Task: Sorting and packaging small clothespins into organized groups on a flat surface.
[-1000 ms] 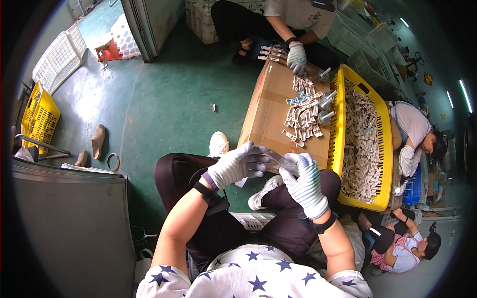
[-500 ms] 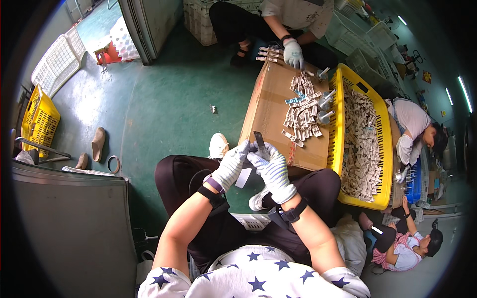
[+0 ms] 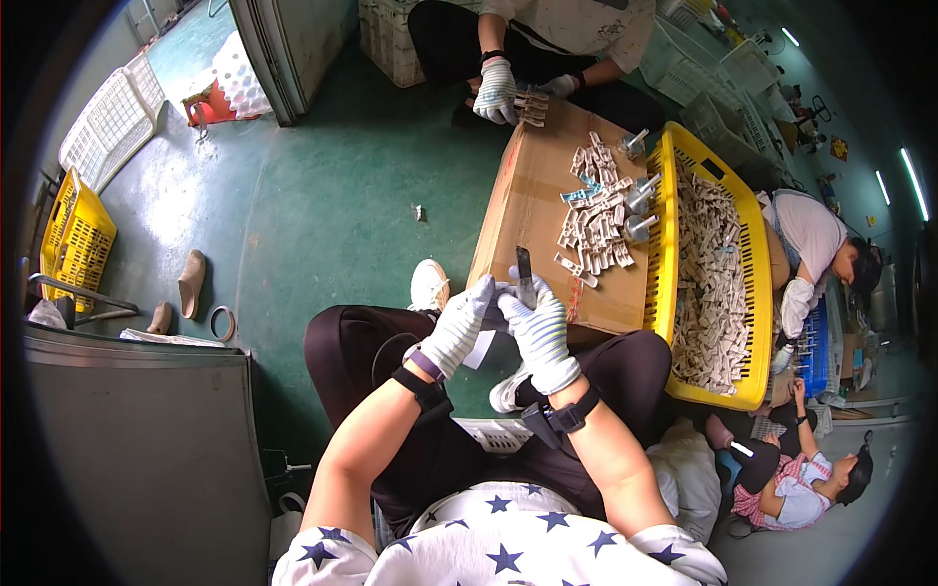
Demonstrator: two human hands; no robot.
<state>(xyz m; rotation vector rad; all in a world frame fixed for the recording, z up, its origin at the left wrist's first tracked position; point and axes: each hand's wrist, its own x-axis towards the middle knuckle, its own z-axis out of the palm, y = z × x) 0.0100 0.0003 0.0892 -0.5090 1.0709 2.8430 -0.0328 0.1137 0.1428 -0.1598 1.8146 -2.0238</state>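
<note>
In striped white work gloves, my left hand (image 3: 459, 327) and my right hand (image 3: 536, 333) are closed close together above my lap. A dark flat blade (image 3: 525, 272) sticks up from my right hand's fingers. My left fingers are pinched together beside it; what they hold is hidden or too small to name. Just beyond my hands is a cardboard box (image 3: 516, 200) with a pile of beige plastic clips (image 3: 598, 230) on top, a light blue one (image 3: 578, 196) among them. Metal pieces with round bases (image 3: 640, 228) stand along the box's right edge.
A yellow basket (image 3: 663, 225) full of similar clips stands right of the box. Across it, a co-worker's gloved hand (image 3: 496, 93) is at a row of clips (image 3: 532, 107) on the box's far edge. Two more people sit at the right. A grey metal cabinet (image 3: 137, 439) stands left.
The blade in my right hand has turned more upright and shifted slightly right. Across the box, the co-worker's gloved hand has moved from the pile to the row of clips.
</note>
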